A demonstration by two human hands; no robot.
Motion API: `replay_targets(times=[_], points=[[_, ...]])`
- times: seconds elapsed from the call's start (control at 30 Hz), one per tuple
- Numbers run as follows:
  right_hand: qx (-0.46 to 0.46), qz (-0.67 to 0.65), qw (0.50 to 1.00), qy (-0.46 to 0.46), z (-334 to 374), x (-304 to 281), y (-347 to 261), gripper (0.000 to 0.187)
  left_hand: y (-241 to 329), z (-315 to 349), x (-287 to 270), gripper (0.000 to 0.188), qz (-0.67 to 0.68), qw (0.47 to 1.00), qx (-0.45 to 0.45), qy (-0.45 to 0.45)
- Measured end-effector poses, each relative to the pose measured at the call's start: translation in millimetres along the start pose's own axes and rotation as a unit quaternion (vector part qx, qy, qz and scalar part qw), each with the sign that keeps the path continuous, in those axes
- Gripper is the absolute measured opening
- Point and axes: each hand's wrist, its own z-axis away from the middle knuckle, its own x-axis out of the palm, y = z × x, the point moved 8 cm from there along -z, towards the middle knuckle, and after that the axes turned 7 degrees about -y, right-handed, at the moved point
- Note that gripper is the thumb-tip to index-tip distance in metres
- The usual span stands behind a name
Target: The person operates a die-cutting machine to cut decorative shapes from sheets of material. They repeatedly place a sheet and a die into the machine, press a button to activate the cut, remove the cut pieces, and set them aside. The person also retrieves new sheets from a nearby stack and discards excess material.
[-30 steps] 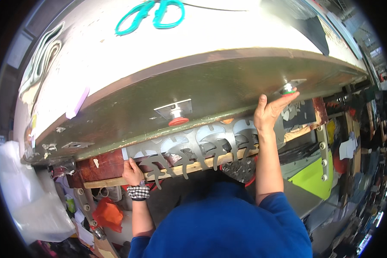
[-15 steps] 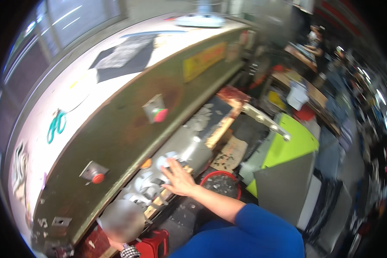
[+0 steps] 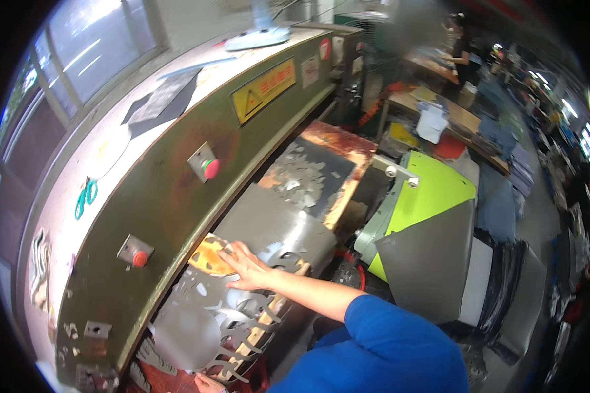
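Observation:
My right hand (image 3: pixel 248 267) reaches across a grey sheet (image 3: pixel 269 213), fingers stretched and thumb apart. Its fingertips rest on the right edge of a flat orange-yellow plate (image 3: pixel 210 255), which looks like a cutting die. The near part of the sheet is full of cut-out holes, with thin curved strips along its edge. At the bottom of the view, my left hand (image 3: pixel 208 383) is closed at the sheet's near edge; only part of it shows. A round blurred patch hides some of the sheet beside it.
A long green machine beam (image 3: pixel 170 190) with two red buttons runs along the left. Grey cut pieces (image 3: pixel 301 177) lie on a dark board beyond the sheet. Lime-green and grey sheets (image 3: pixel 426 242) are stacked to the right. Teal scissors (image 3: pixel 86 196) lie on the ledge.
My right hand has moved from the holed sheet onto the orange plate, now more fully uncovered. My left hand has shifted right along the near edge. The view has turned and sharpened.

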Motion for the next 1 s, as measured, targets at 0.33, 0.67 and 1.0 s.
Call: replay_targets(times=[0.33,0.67,1.0], points=[[0.090,-0.059,0.994,0.004,70.2,-42.8,0.8,0.074,136.7,55.0,5.3,0.024,-0.008,0.996,-0.005,0.086],[0.246,-0.472,0.845,-0.055,65.1,-56.7,32.0,0.079,285.2,-5.3,241.5,0.039,0.112,0.982,0.014,-0.149],[0.295,-0.648,0.696,0.093,82.3,-101.0,98.6,0.023,256.7,5.0,209.1,0.025,-0.218,0.958,0.117,-0.147]])
